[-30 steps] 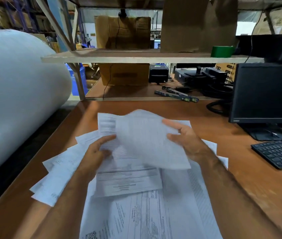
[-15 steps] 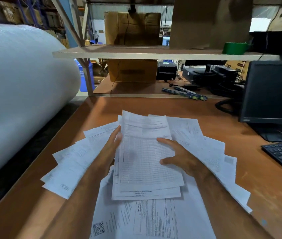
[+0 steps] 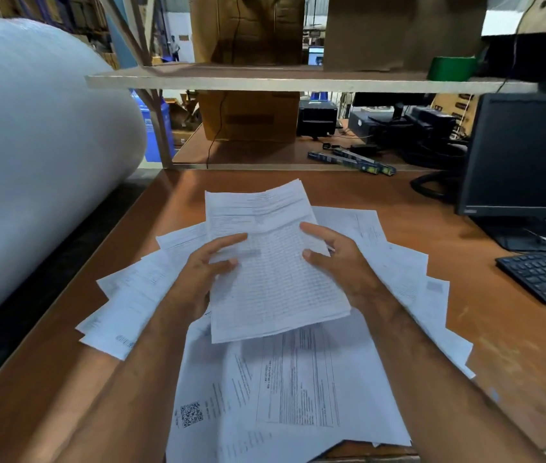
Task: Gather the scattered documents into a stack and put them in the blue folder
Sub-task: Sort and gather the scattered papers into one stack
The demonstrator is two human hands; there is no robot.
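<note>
A small stack of printed white documents (image 3: 271,275) is lifted above the brown desk (image 3: 515,345), held between both hands. My left hand (image 3: 198,275) grips its left edge and my right hand (image 3: 338,262) grips its right edge. Beneath it, several loose documents (image 3: 285,389) lie fanned out on the desk; more documents spread to the left (image 3: 131,302) and to the right (image 3: 408,282). One sheet near the front edge shows a QR code. No blue folder is in view.
A huge white roll (image 3: 37,152) fills the left side. A black monitor (image 3: 525,155) and keyboard (image 3: 545,275) stand at the right. A shelf (image 3: 264,81) with cardboard boxes and a green tape roll (image 3: 452,68) hangs over the back of the desk.
The stack lay flat on the spread sheets under both hands half a second ago; now both hands have raised and tilted it slightly off the pile.
</note>
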